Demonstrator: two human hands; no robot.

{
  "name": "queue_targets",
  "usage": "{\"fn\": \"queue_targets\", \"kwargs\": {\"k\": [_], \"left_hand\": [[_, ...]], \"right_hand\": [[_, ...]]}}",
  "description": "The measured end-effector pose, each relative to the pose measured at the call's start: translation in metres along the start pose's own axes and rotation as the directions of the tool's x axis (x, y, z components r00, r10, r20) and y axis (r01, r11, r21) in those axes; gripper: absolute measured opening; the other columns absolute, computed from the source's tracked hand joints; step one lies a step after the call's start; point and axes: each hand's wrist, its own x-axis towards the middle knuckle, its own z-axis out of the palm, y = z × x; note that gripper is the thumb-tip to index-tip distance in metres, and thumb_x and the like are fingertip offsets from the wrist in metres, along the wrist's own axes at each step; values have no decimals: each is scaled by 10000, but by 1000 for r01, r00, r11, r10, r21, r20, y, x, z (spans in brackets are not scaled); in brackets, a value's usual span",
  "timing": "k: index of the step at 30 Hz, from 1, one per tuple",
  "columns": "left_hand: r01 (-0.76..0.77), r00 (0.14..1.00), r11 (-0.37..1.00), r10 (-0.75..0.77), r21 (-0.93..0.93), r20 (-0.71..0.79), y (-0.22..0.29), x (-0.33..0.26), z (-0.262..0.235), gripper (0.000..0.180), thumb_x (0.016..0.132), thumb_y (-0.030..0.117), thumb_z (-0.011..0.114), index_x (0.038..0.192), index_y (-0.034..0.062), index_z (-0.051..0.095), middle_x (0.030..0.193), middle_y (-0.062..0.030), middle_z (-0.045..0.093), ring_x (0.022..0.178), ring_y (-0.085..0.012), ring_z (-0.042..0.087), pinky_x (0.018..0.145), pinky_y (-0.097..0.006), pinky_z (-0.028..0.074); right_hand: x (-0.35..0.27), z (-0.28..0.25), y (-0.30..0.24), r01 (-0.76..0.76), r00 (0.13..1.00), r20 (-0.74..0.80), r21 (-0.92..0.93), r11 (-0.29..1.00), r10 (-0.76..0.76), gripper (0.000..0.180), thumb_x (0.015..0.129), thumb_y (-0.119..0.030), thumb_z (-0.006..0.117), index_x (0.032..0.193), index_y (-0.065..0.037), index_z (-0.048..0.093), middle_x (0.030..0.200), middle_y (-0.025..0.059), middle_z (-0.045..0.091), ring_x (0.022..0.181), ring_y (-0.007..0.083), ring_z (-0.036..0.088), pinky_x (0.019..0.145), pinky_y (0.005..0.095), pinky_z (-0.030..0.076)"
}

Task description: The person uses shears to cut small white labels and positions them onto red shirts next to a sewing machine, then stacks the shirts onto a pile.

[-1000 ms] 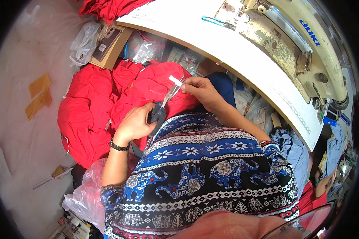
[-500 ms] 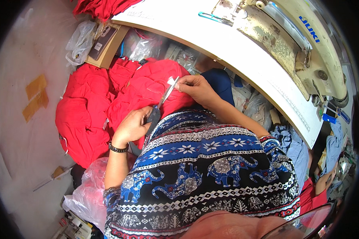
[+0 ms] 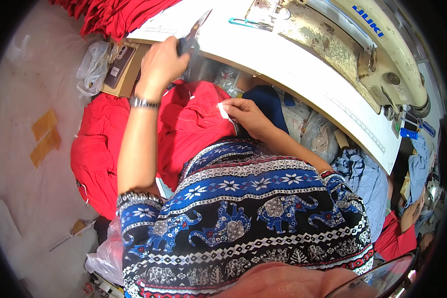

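Observation:
My left hand (image 3: 161, 67), with a dark bracelet on the wrist, is closed around dark-handled scissors (image 3: 187, 46). It is raised at the sewing table's front edge, and the blades point up and away over the white top. Lower and to the right, my right hand (image 3: 246, 116) pinches a small white strip (image 3: 223, 111) at the edge of the red cloth (image 3: 188, 134). That cloth lies bunched over my lap. Whether the strip is attached to the cloth cannot be made out.
A sewing machine (image 3: 392, 59) stands on the white table (image 3: 216, 37), with teal thread snips (image 3: 251, 23) beside it. More red cloth (image 3: 111, 17) is piled at the far left. A phone (image 3: 119, 67) lies on a cardboard box. At right, another person's red sleeve (image 3: 396, 233) shows.
My left hand has carried the scissors from beside my lap up and away to the table edge. My right hand has stayed near the same spot, holding the white strip.

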Motion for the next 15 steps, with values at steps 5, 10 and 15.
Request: {"fn": "queue_targets", "kwargs": {"k": [5,10,15], "left_hand": [[-161,982,987,161,6,-96,15,65,5,341,810,289,615,951,-20,649,910,-222,665,895,-396,635,797,-467,503],[-191,952,976,210,-106,222,23,-20,-16,392,810,349,673,993,5,629,935,-227,649,892,-389,629,780,-457,493],[-224,881,967,255,-123,398,6,-153,16,307,836,263,646,1051,44,640,1097,-170,632,1018,-342,598,815,-435,502]], "right_hand": [[12,-13,13,95,987,130,-19,995,-92,413,869,60,479,1268,-26,538,1184,76,561,1077,158,555,911,256,448],[31,-26,35,554,795,306,-719,421,-523,288,866,-28,627,1142,-109,644,1244,109,566,1106,223,567,875,306,467],[41,-27,36,561,818,398,-712,422,-415,420,778,69,584,1134,-147,642,1345,107,488,1185,291,522,936,343,447]]}}
